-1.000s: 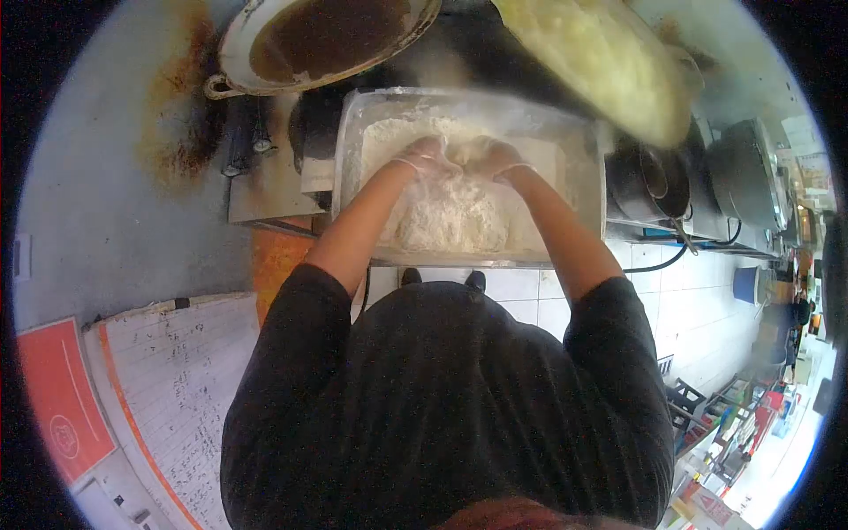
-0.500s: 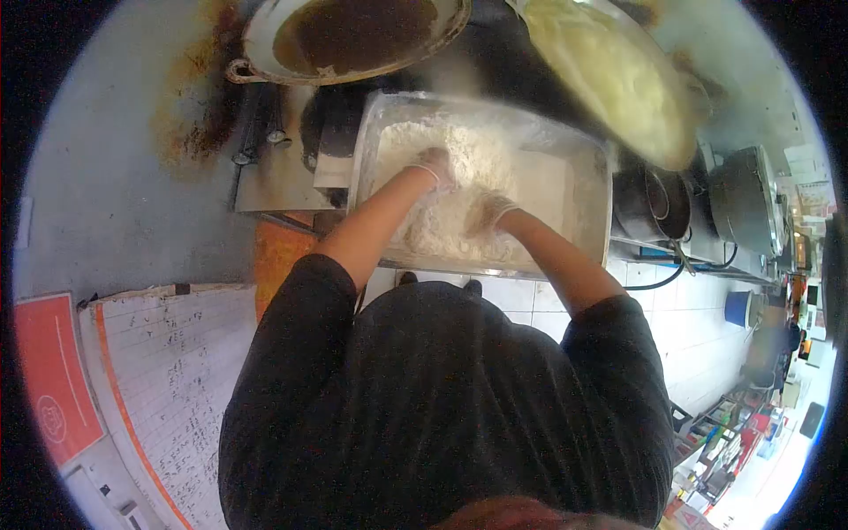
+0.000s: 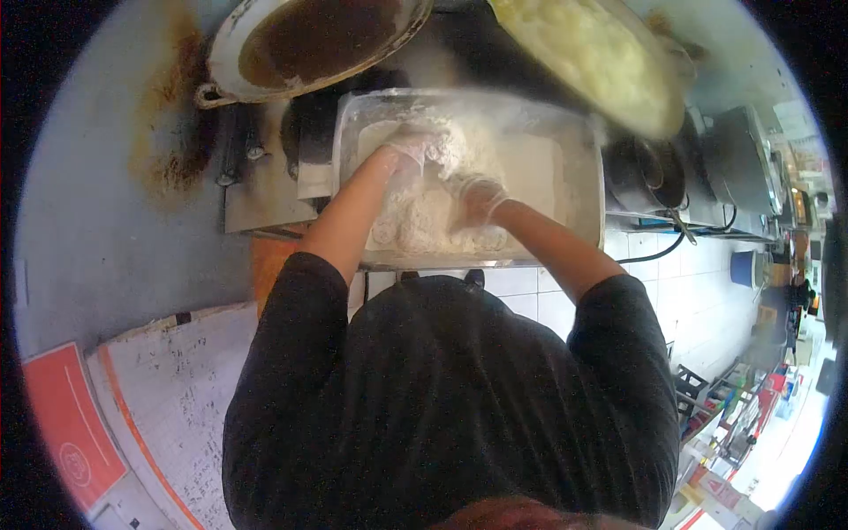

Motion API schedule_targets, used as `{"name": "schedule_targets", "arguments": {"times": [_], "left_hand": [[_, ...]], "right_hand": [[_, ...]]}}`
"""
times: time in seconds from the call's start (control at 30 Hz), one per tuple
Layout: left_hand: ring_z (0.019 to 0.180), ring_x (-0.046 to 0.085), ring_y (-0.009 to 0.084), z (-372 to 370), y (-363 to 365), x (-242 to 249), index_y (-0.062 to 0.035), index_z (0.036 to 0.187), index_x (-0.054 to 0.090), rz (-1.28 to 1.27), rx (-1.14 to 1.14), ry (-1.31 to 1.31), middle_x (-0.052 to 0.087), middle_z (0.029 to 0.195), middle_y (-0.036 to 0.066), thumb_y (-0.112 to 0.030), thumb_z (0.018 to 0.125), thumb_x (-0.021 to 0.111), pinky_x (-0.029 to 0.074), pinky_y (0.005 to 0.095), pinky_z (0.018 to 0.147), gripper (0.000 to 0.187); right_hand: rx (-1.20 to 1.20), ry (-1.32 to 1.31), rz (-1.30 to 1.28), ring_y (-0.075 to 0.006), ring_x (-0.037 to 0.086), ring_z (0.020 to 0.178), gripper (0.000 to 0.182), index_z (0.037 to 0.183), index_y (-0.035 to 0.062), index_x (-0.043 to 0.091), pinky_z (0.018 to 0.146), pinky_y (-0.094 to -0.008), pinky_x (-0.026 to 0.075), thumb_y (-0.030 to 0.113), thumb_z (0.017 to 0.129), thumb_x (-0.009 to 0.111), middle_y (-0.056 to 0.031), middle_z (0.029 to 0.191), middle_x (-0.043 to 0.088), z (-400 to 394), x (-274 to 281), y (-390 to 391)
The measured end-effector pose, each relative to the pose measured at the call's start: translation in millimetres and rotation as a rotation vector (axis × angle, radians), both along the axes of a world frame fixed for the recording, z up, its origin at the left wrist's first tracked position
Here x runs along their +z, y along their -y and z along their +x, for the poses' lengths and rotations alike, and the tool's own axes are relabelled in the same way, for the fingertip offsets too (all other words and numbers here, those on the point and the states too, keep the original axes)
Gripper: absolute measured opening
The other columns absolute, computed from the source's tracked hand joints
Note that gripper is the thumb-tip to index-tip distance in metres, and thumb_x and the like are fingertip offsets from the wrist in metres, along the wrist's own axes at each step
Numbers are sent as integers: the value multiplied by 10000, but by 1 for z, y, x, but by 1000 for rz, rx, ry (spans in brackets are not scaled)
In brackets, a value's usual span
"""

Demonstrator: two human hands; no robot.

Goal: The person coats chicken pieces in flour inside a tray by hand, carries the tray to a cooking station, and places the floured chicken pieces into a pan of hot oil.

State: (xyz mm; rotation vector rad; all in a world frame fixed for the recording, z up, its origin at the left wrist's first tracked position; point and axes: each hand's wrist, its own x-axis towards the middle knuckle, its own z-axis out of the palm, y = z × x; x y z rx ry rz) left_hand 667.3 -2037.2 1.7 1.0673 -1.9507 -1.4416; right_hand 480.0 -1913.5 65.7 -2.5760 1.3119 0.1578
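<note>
A deep rectangular metal tray (image 3: 600, 208) holds pale flour (image 3: 530, 159), with lumpy flour-coated pieces (image 3: 426, 225) heaped in its left half. What the pieces are under the coating I cannot make out. My left hand (image 3: 413, 152), in a clear glove, reaches into the flour near the tray's back left. My right hand (image 3: 480, 203), gloved too, is over the pieces near the middle, its fingers pointing left. Both hands are dusted and blurred by motion, so their fingers and anything in them do not show clearly.
Behind the tray on the left stands a wide pan of dark oil (image 3: 322, 40). A large pan or basin with pale yellow contents (image 3: 601, 62) looms at the back right. Right of the tray sits a dark pot (image 3: 649, 172). White floor tiles (image 3: 654, 269) lie below.
My left hand has shifted left in the tray, and my right hand has moved slightly up and left. More coated lumps show between them. The whole view has shifted a little.
</note>
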Motion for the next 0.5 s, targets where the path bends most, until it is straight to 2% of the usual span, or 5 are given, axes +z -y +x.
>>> {"name": "schedule_targets", "arguments": {"times": [0.03,0.07,0.2,0.3,0.5], "left_hand": [[780,565,135,-4,-4,9,-73,1082,682,299,111,-24,642,909,35,-113,870,606,470,284,688,228],[779,566,141,-6,-7,20,-59,1091,680,596,224,-46,644,906,45,-95,878,581,477,289,704,238],[780,577,166,8,-4,18,-21,1095,671,210,-46,186,660,930,60,-111,860,596,491,307,719,262],[796,604,210,8,-12,20,4,1002,663,743,106,-344,674,943,107,-196,802,673,501,345,726,283],[802,632,338,-10,-10,-15,15,791,581,-339,6,686,651,864,222,-395,722,738,513,408,738,444]], "right_hand": [[-97,-97,430,-334,614,1095,836,1277,-21,554,941,-425,475,533,679,741,-249,1209,611,3,24,11],[-100,-94,422,-334,614,1095,836,1277,-21,554,941,-425,475,533,679,741,-249,1209,611,1,13,18],[-143,-226,535,-329,614,1082,791,1270,26,570,945,-440,467,599,734,671,-232,1195,619,-5,2,29],[-102,-171,495,-330,596,1102,725,1298,66,551,977,-427,444,577,790,629,-210,1203,617,-12,18,25],[136,109,350,-334,547,1175,725,1378,96,471,1029,-420,404,488,797,656,-219,1249,586,-23,3,3]]}}
